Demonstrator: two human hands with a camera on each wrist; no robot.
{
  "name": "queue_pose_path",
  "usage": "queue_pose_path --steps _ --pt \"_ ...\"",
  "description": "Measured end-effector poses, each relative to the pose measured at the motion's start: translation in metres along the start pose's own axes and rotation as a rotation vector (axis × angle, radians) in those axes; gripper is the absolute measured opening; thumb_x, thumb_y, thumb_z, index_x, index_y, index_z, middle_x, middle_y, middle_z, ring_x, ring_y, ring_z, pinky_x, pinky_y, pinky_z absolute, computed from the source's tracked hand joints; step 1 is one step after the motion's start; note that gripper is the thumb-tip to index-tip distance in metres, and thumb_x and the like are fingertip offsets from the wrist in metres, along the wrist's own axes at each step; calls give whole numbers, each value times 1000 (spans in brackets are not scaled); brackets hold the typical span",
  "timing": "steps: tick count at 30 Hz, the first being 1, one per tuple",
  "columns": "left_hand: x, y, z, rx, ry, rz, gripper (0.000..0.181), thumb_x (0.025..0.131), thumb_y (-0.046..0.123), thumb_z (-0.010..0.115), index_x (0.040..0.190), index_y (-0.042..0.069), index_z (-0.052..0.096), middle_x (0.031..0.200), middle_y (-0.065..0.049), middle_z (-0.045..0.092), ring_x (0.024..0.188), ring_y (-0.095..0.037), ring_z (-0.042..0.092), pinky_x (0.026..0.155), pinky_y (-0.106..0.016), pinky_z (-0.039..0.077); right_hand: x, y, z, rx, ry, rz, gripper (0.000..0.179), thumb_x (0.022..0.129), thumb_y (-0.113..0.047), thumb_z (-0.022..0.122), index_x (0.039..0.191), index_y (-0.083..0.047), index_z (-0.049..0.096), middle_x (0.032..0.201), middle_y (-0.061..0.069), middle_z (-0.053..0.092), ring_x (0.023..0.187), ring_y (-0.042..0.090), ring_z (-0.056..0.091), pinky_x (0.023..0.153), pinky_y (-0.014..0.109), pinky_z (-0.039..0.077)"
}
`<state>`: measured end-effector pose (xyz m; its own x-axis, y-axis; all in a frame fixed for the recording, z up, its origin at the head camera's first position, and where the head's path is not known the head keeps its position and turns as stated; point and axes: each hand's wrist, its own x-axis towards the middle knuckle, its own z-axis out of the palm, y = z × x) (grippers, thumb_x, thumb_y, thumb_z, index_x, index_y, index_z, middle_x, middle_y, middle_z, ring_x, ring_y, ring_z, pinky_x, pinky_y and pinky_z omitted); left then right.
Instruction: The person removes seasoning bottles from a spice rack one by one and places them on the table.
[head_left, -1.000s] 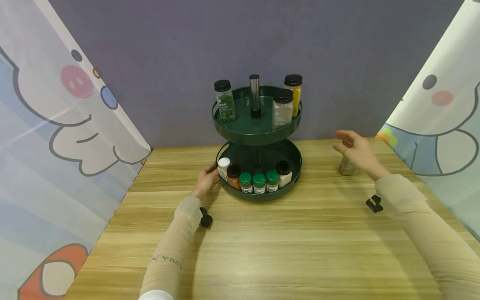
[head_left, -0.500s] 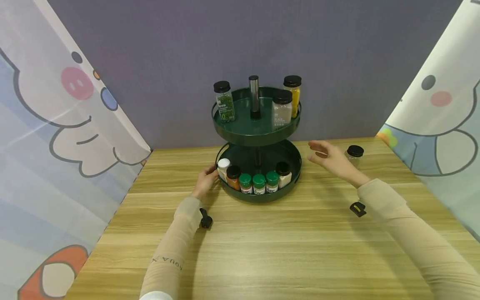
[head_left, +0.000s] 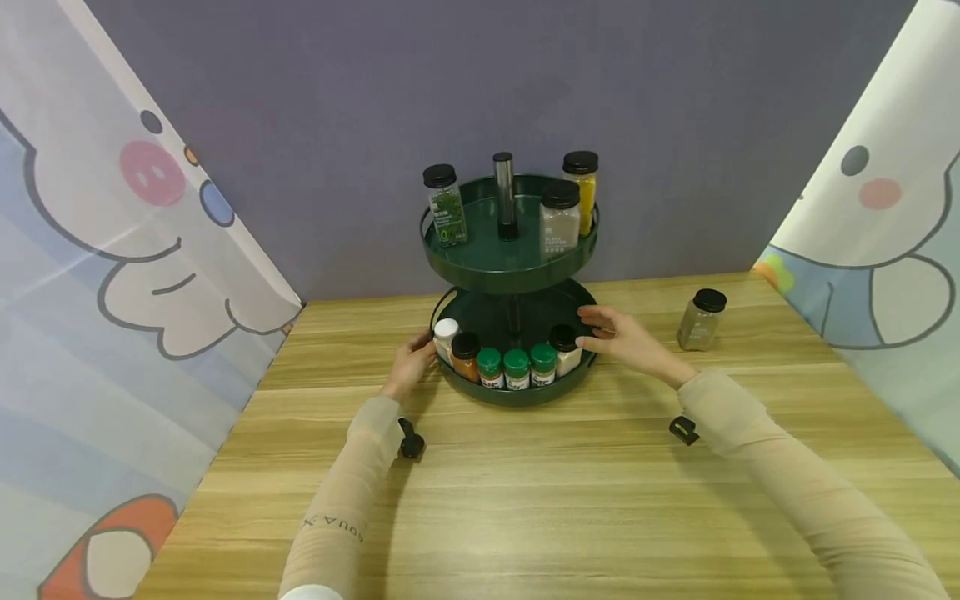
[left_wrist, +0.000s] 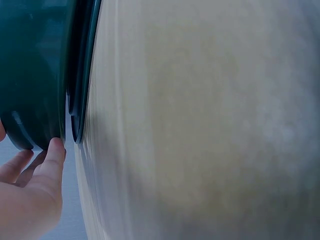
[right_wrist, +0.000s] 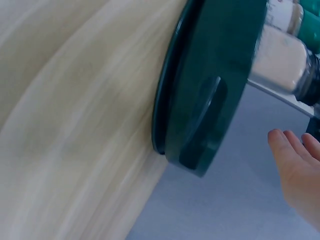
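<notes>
A dark green two-tier spice rack [head_left: 517, 279] stands at the back of the table. My left hand [head_left: 409, 363] is at the left of its lower tray [head_left: 517, 398]; in the left wrist view extended fingertips [left_wrist: 56, 144] touch the tray's outer wall. By the tray's right side is my right hand [head_left: 626, 342], thumb and fingers spread with nothing between them. Its fingertips come close to a black-capped bottle of pale contents [right_wrist: 280, 60]. A white-capped bottle [head_left: 446, 335], a bottle of orange-red spice [head_left: 466, 360] and several green-capped bottles [head_left: 517, 367] line the tray's front.
On the upper tier [head_left: 510, 279] stand a jar of green herbs [head_left: 447, 215], a black pepper jar [head_left: 559, 223] and a yellow jar [head_left: 583, 192]. A black-capped jar [head_left: 699, 323] stands on the table at right. A grey wall [head_left: 360, 150] rises behind.
My right hand has moved left from in front of the black-capped jar on the table to the lower tray's right side, exposing that jar. The left hand has stayed at the tray's left side.
</notes>
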<state>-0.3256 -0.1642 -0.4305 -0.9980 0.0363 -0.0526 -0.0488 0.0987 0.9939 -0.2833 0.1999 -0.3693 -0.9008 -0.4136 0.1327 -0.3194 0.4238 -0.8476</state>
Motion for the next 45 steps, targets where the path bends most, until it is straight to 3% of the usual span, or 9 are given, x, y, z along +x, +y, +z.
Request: queue_pose_path --steps 7,18,26,45 --pt "-1 0 1 -3 -4 -6 51 97 15 46 140 -6 29 142 -22 34 128 -31 39 107 -38 36 2 4 12 7 -60 -3 72 87 -18 64 142 5 23 146 25 25 132 40 29 107 51 31" --pt "-2 2 1 -8 3 -16 51 97 16 46 140 -5 29 143 -21 34 128 -30 39 107 -36 36 4 13 28 -82 -52 29 88 80 -29 72 143 4 21 145 25 27 130 41 33 104 51 35" --pt "-2 2 1 -14 -3 -19 52 97 16 46 141 -5 28 143 -21 33 129 -31 39 107 -37 35 9 16 33 -131 -49 25 88 78 -31 73 144 -1 23 139 22 39 124 37 43 100 51 40" --pt "0 0 2 -19 -2 5 49 97 12 45 139 -7 29 142 -23 35 128 -31 39 107 -38 35 9 14 33 -63 -40 2 80 79 -22 73 142 0 27 128 20 52 114 31 54 94 45 47"
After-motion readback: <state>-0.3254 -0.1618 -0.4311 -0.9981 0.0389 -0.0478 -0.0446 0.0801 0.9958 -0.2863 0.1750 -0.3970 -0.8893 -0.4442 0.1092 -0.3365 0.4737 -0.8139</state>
